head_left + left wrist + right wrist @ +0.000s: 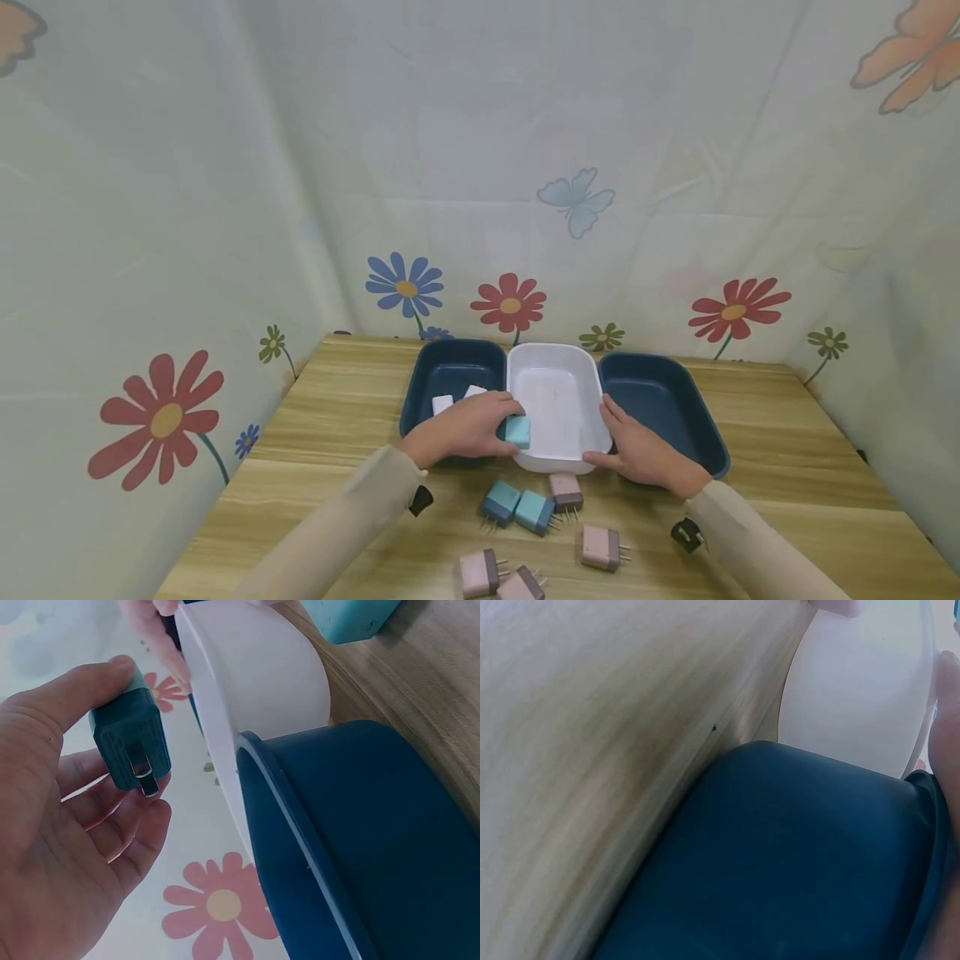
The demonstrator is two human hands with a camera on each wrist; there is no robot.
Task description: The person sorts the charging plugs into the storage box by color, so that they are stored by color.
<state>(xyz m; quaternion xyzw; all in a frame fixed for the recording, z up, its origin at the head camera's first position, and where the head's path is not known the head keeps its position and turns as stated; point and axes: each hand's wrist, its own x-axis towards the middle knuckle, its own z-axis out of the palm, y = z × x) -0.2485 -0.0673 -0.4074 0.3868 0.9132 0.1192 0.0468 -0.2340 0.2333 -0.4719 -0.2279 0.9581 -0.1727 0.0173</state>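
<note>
My left hand (467, 425) pinches a teal charger plug (517, 432) above the border between the left dark blue bin (459, 360) and the white bin (557, 396). In the left wrist view, thumb and fingers hold the plug's sides, its metal prongs (148, 780) pointing toward the camera. On the white bin's near right corner rests my right hand (647, 450), its fingers extended along the right rim and its thumb at the front rim. White plugs (442, 404) lie inside the left bin, partly hidden by the left hand.
The right dark blue bin (654, 396) stands against the white one. In front of the bins on the wooden table (330, 533) lie two teal plugs (501, 502) and several pink plugs (601, 547). A flower-printed curtain (450, 167) hangs behind the table.
</note>
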